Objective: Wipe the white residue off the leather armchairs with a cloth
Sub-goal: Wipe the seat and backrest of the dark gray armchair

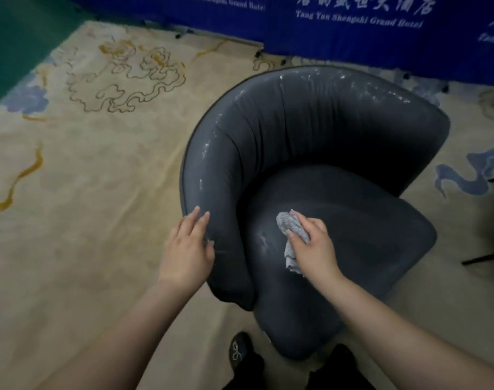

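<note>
Patterned cream carpet (85, 192) carries a single dark leather armchair (338, 130), with a blue printed banner (352, 23) along the wall behind it. On the seat cushion, near its left edge, the right hand (313, 246) grips a bunched grey cloth (289, 225), its fingers curled round it and pressing it to the leather beside a smear of white residue (264, 239). The left hand (188, 249) rests flat on the left armrest with fingers straight, steadying the chair. More white flecks run along the armrest and the back's top edge. Judging from this, a dry or loaded cloth could simply spread the smear, and flecks lodged in the leather's folds could be missed.
</note>
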`<state>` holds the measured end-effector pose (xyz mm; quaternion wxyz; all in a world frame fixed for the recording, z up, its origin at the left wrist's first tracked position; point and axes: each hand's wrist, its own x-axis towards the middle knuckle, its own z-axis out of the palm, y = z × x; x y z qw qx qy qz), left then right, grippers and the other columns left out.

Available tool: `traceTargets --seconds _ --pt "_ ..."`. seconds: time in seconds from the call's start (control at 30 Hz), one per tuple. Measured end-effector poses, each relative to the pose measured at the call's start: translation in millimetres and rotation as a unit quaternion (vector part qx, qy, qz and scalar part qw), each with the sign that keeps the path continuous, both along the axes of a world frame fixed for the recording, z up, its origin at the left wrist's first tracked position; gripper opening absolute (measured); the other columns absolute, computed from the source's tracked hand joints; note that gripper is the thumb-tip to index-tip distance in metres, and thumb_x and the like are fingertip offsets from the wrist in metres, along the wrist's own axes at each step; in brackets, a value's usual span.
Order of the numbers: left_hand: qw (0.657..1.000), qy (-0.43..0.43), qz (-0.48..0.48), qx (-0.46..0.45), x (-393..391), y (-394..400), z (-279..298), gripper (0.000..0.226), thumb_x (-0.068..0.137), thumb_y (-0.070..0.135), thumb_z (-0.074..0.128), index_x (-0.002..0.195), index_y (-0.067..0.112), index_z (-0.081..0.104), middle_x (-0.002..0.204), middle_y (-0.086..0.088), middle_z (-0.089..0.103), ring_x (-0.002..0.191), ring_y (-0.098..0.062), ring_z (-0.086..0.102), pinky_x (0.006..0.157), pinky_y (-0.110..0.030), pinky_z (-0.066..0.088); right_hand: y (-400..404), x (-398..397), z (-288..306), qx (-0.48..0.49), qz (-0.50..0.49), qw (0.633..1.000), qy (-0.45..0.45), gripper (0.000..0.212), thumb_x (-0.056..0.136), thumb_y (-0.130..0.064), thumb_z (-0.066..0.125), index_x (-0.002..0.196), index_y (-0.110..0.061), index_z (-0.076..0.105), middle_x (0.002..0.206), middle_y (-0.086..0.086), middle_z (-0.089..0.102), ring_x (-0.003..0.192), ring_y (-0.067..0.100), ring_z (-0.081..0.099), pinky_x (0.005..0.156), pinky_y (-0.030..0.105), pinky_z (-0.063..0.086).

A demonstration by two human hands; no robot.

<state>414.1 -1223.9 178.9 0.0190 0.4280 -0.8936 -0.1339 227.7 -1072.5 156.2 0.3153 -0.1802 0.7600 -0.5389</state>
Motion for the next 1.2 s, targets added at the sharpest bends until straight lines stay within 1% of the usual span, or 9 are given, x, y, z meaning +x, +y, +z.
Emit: traceTargets --seconds 0.13,0.23,0.4,0.47,0.6,0.77,0.83,1.0,1.2 --pt "0.999 -0.019 -0.007 0.028 28 -32 -4 0.066 0.091 0.033 0.057 0.15 0.021 0.031 0.158 -0.001 0.022 0.142 -0.024 0.021 0.116 -0.035 0.019 -12 34 2 0.008 0.044 0.999 0.012 0.041 0.094 -0.013 0.057 0.129 -0.033 0.056 0.107 -0.019 0.044 0.085 0.011 0.062 0.066 0.029 0.056" --pt "0.999 -0.029 -0.018 0.037 37 -52 -15 0.068 0.092 0.037 0.055 0.152 0.023 0.025 0.16 -0.001 0.015 0.144 -0.025 0.017 0.117 -0.036 0.018 -27 45 -1 0.003 0.06 0.997 0.041 0.042 0.093 -0.012 0.057 0.131 -0.03 0.055 0.109 -0.019 0.044 0.095 -0.003 0.055 0.088 0.017 0.048" --pt "0.995 -0.008 -0.035 0.09 39 -83 -31 0.073 0.092 0.045 0.055 0.153 0.027 0.019 0.162 -0.001 0.007 0.146 -0.024 0.014 0.116 -0.038 0.02 -54 74 -8 -0.021 0.014 0.999 0.024 0.042 0.093 -0.011 0.056 0.13 -0.031 0.057 0.108 -0.018 0.043 0.083 -0.005 0.059 0.07 0.01 0.05" --pt "0.992 0.004 -0.045 0.114 38 -98 -35 0.077 0.091 0.047 0.057 0.153 0.028 0.016 0.162 -0.003 0.004 0.146 -0.025 0.013 0.115 -0.037 0.021 -68 90 -14 -0.014 -0.011 1.0 0.002 0.042 0.093 -0.013 0.056 0.129 -0.034 0.056 0.108 -0.02 0.042 0.091 0.017 0.063 0.08 0.032 0.056" --pt "0.987 0.025 -0.062 0.144 31 -126 -40 0.088 0.088 0.05 0.059 0.154 0.027 0.006 0.162 -0.008 0.002 0.147 -0.024 0.01 0.114 -0.037 0.022 -103 123 -29 -0.019 -0.074 0.996 0.038 0.044 0.092 -0.012 0.057 0.131 -0.031 0.055 0.112 -0.012 0.044 0.092 0.004 0.058 0.079 0.014 0.05" --pt "0.976 0.032 -0.132 0.171 22 -138 -48 0.098 0.085 0.047 0.065 0.154 0.019 0.001 0.162 -0.008 -0.001 0.148 -0.02 0.006 0.113 -0.028 0.018 -131 155 -53 0.027 -0.066 0.982 0.175 0.053 0.086 -0.006 0.065 0.134 -0.024 0.055 0.111 -0.001 0.048 0.105 0.022 0.051 0.097 0.029 0.042" --pt "0.973 0.025 -0.139 0.183 19 -136 -52 0.101 0.084 0.047 0.065 0.154 0.018 -0.001 0.161 -0.008 -0.009 0.148 -0.021 0.005 0.11 -0.028 0.02 -133 153 -61 0.037 -0.062 0.972 0.223 0.055 0.084 0.003 0.061 0.133 -0.021 0.056 0.108 0.006 0.05 0.096 0.024 0.053 0.09 0.03 0.045" --pt "0.972 0.019 -0.144 0.184 22 -132 -57 0.103 0.084 0.05 0.065 0.154 0.017 -0.004 0.159 -0.003 -0.022 0.148 -0.02 0.004 0.108 -0.029 0.026 -129 121 -63 0.018 -0.272 0.961 0.046 0.038 0.094 -0.01 0.055 0.129 -0.025 0.057 0.101 -0.011 0.041 0.067 0.0 0.057 0.056 0.008 0.047" --pt "0.97 0.024 -0.154 0.189 21 -131 -57 0.102 0.084 0.047 0.065 0.154 0.015 -0.003 0.159 -0.007 -0.021 0.148 -0.021 0.002 0.109 -0.029 0.025 -131 147 -71 0.022 -0.114 0.982 0.151 0.046 0.092 -0.012 0.057 0.135 -0.026 0.052 0.106 -0.005 0.041 0.086 0.021 0.06 0.077 0.036 0.055"
